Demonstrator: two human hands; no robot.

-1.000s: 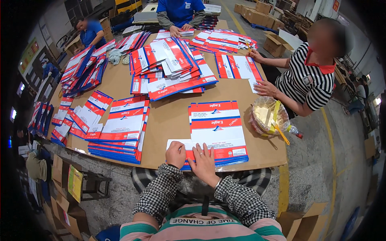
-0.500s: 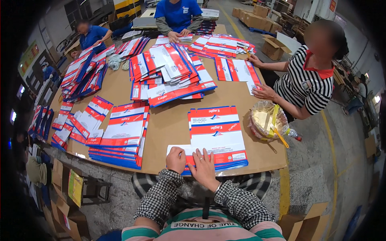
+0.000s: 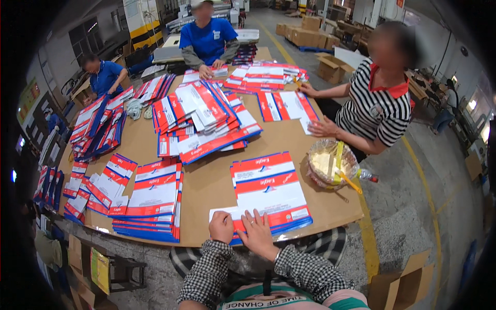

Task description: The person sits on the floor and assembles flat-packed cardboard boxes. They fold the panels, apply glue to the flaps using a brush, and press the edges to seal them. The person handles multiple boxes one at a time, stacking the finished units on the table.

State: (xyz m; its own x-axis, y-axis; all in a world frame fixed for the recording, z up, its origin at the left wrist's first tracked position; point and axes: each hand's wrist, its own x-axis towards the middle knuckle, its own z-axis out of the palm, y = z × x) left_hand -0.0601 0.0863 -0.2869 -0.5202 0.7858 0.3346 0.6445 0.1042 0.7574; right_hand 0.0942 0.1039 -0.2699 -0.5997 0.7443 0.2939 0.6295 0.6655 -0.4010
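Flat, unfolded red, white and blue cartons [image 3: 271,188] lie in a low stack at the table's near edge. My right hand [image 3: 257,233] rests palm down on the near part of the top carton, fingers spread. Beside it, my left hand [image 3: 221,227] is curled into a fist over the white flap [image 3: 213,213] that sticks out to the left. Whatever the curled fingers hold, if anything, is hidden. A ring shows on my right hand, and checked sleeve covers are on both forearms.
A taller carton stack [image 3: 150,201] stands to my left, and a messy pile [image 3: 201,119] lies mid-table. At the right edge sits a lined bowl [image 3: 319,170] of pale paste with an orange-handled brush [image 3: 352,185]. A co-worker in stripes [image 3: 380,103] handles a carton there; another in blue [image 3: 209,39] sits opposite.
My view has shifted, so the table appears further left and slightly lower. Both hands keep nearly the same place on the cartons. The person opposite shows more of the upper body.
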